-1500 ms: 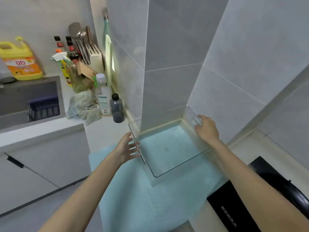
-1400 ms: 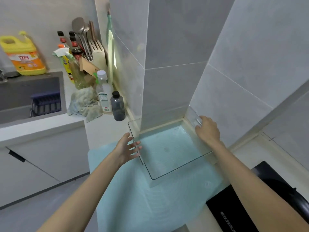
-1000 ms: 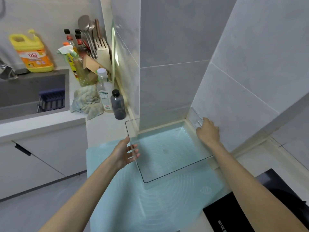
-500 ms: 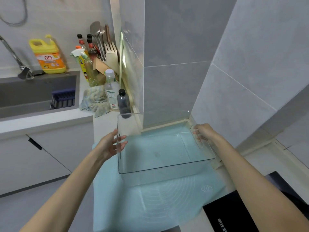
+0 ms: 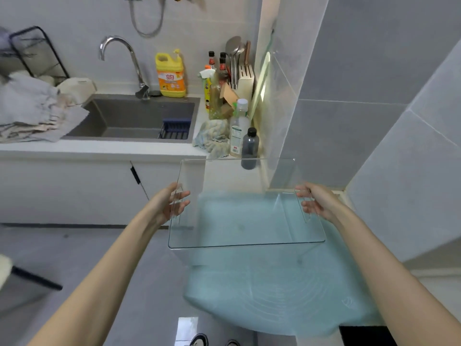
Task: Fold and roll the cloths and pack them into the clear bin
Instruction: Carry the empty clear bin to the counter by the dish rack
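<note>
The clear bin (image 5: 245,244) is empty and held up in the air over a pale blue mat (image 5: 274,293), its left part out past the counter edge. My left hand (image 5: 169,206) grips the handle slot in its left wall, fingers reaching through. My right hand (image 5: 318,203) grips the handle slot in the right wall. A pile of grey cloths (image 5: 30,113) lies on the counter at the far left, beside the sink.
The sink (image 5: 134,121) with a tap sits behind the bin. A crumpled rag (image 5: 214,138), bottles (image 5: 249,148), a yellow detergent jug (image 5: 171,73) and a knife block stand by the tiled column. A black cooktop corner (image 5: 366,337) shows at bottom right.
The bin has left the corner by the wall. It has been lifted and brought toward me and to the left, and my left hand now grips its handle slot instead of touching its wall.
</note>
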Action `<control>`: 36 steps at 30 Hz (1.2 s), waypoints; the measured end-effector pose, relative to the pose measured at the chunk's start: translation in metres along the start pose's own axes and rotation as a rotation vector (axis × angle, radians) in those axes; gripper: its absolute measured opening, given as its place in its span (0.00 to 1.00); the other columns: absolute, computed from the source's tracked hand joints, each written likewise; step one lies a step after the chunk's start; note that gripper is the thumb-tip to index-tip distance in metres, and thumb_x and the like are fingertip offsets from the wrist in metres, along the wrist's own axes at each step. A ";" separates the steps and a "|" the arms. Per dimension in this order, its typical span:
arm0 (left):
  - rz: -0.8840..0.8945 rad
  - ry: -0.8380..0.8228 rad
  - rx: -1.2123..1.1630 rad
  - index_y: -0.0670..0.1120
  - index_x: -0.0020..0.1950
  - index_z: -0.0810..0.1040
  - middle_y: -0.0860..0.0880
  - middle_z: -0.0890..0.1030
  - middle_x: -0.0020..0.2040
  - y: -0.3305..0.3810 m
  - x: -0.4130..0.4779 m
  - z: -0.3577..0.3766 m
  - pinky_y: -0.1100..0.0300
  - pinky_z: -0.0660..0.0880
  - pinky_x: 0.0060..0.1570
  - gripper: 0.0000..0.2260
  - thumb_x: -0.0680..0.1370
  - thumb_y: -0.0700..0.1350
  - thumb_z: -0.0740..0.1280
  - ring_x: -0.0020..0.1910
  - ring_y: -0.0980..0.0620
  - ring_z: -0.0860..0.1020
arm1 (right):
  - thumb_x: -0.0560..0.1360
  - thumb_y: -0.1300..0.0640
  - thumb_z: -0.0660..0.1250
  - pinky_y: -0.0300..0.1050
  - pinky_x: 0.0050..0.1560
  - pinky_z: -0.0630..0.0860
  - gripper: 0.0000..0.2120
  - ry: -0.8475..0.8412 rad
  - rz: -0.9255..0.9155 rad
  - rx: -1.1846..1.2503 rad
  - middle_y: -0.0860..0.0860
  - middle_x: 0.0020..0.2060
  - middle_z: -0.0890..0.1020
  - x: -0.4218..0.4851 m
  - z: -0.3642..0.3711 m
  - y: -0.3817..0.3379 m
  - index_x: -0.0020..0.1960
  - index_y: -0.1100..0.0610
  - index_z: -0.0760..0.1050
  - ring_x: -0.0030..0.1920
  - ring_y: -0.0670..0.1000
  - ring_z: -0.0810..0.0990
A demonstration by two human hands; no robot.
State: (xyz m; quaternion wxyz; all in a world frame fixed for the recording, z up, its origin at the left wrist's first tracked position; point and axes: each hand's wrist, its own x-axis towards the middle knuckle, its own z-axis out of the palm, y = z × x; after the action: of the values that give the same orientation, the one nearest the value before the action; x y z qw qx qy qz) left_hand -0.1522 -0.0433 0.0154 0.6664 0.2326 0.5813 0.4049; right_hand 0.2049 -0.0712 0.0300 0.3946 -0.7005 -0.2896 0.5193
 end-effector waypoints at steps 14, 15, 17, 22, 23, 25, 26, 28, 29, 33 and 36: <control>0.124 0.316 -0.176 0.46 0.66 0.71 0.48 0.79 0.45 0.009 -0.080 -0.207 0.68 0.71 0.19 0.15 0.82 0.51 0.57 0.24 0.54 0.80 | 0.81 0.53 0.56 0.38 0.23 0.67 0.14 -0.277 -0.116 -0.175 0.50 0.37 0.75 -0.045 0.212 -0.030 0.54 0.60 0.76 0.27 0.49 0.68; 0.134 0.330 -0.202 0.46 0.65 0.70 0.48 0.78 0.45 0.012 -0.086 -0.229 0.68 0.71 0.20 0.15 0.82 0.51 0.57 0.23 0.54 0.79 | 0.81 0.54 0.56 0.37 0.23 0.66 0.13 -0.301 -0.124 -0.179 0.51 0.36 0.74 -0.052 0.236 -0.031 0.55 0.61 0.75 0.27 0.49 0.67; 0.149 0.354 -0.235 0.48 0.63 0.70 0.47 0.78 0.44 0.018 -0.095 -0.263 0.69 0.71 0.19 0.13 0.82 0.51 0.56 0.21 0.54 0.78 | 0.81 0.53 0.56 0.36 0.21 0.64 0.13 -0.323 -0.137 -0.174 0.51 0.36 0.74 -0.065 0.275 -0.032 0.55 0.61 0.75 0.26 0.49 0.65; 0.178 0.398 -0.260 0.47 0.60 0.68 0.47 0.77 0.43 0.036 -0.112 -0.349 0.70 0.70 0.18 0.10 0.82 0.50 0.55 0.20 0.55 0.76 | 0.81 0.52 0.56 0.36 0.21 0.63 0.14 -0.333 -0.191 -0.209 0.51 0.38 0.74 -0.100 0.368 -0.031 0.53 0.59 0.75 0.27 0.48 0.65; 0.185 0.408 -0.259 0.47 0.59 0.69 0.47 0.77 0.43 0.041 -0.116 -0.370 0.70 0.70 0.18 0.10 0.82 0.50 0.56 0.20 0.54 0.76 | 0.81 0.52 0.55 0.36 0.21 0.64 0.14 -0.339 -0.204 -0.214 0.51 0.38 0.74 -0.108 0.389 -0.031 0.53 0.59 0.75 0.27 0.48 0.65; 0.199 0.433 -0.252 0.46 0.59 0.69 0.47 0.79 0.40 0.050 -0.124 -0.407 0.69 0.70 0.18 0.10 0.82 0.49 0.56 0.20 0.54 0.76 | 0.81 0.52 0.55 0.37 0.23 0.64 0.14 -0.347 -0.224 -0.224 0.50 0.37 0.74 -0.125 0.428 -0.033 0.53 0.59 0.75 0.27 0.48 0.66; 0.204 0.441 -0.252 0.46 0.59 0.69 0.48 0.81 0.36 0.054 -0.127 -0.424 0.70 0.70 0.18 0.09 0.82 0.49 0.56 0.19 0.54 0.76 | 0.81 0.52 0.55 0.38 0.24 0.63 0.13 -0.352 -0.231 -0.228 0.50 0.37 0.74 -0.132 0.447 -0.035 0.52 0.59 0.75 0.27 0.48 0.66; 0.211 0.459 -0.257 0.47 0.58 0.69 0.52 0.81 0.28 0.062 -0.132 -0.456 0.70 0.70 0.19 0.09 0.82 0.49 0.56 0.19 0.55 0.76 | 0.81 0.53 0.55 0.39 0.27 0.62 0.12 -0.363 -0.230 -0.235 0.51 0.36 0.74 -0.144 0.483 -0.038 0.50 0.59 0.74 0.28 0.48 0.65; 0.213 0.469 -0.258 0.47 0.59 0.69 0.52 0.81 0.27 0.065 -0.133 -0.470 0.70 0.70 0.19 0.09 0.82 0.49 0.56 0.20 0.55 0.77 | 0.81 0.54 0.55 0.39 0.27 0.62 0.12 -0.372 -0.227 -0.238 0.51 0.36 0.74 -0.147 0.499 -0.039 0.50 0.59 0.74 0.27 0.48 0.65; 0.231 0.512 -0.283 0.47 0.61 0.70 0.49 0.80 0.39 0.078 -0.128 -0.524 0.69 0.72 0.21 0.11 0.83 0.50 0.55 0.21 0.55 0.78 | 0.81 0.54 0.55 0.35 0.22 0.64 0.12 -0.402 -0.218 -0.260 0.51 0.36 0.75 -0.149 0.563 -0.046 0.51 0.59 0.75 0.26 0.48 0.66; 0.235 0.548 -0.302 0.48 0.64 0.70 0.49 0.79 0.41 0.088 -0.115 -0.559 0.69 0.74 0.22 0.13 0.82 0.50 0.55 0.22 0.56 0.79 | 0.81 0.53 0.55 0.35 0.21 0.65 0.12 -0.439 -0.218 -0.272 0.51 0.37 0.75 -0.141 0.609 -0.054 0.51 0.59 0.75 0.26 0.49 0.67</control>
State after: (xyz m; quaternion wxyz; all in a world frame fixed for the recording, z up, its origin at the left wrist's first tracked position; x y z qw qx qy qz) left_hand -0.7138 -0.1764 0.0313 0.4612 0.0792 0.6412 0.6082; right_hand -0.4182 -0.0051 0.0558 0.2783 -0.5827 -0.5087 0.5695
